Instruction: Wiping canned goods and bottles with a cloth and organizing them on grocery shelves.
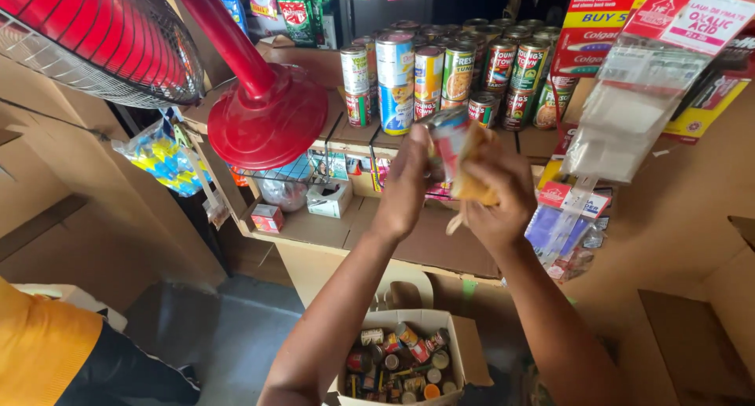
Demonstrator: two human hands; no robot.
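Two bare hands meet in the middle of the head view, raised in front of a brown cardboard-coloured shelf (440, 249) that runs across the far side of a cramped shop corner. On the upper level of the shelf, far and slightly right, stands a crowd of tins (440, 68) with red, green, yellow and blue labels. On the lower level, to the left, sit a small red box (267, 217) and a pale open carton (330, 197). A red fan (94, 36) with a wire guard fills the far left, its round base (267, 119) resting on the shelf top. Clear plastic packets (637, 107) hang at the right, with red and yellow card headers above them. Near the bottom centre, on the grey floor (228, 335), an open cardboard box (464, 351) holds many small tins and jars. At the near left edge is another person's orange sleeve (39, 351).

The can (448, 142) is blurred, with a silvery rim and a red and pale label, held just in front of the tins. The left hand (409, 182) has its fingers grasping the can's left side. The right hand (495, 193) has its fingers clenched on a yellow cloth (472, 178), which is pressed against the can's right side.
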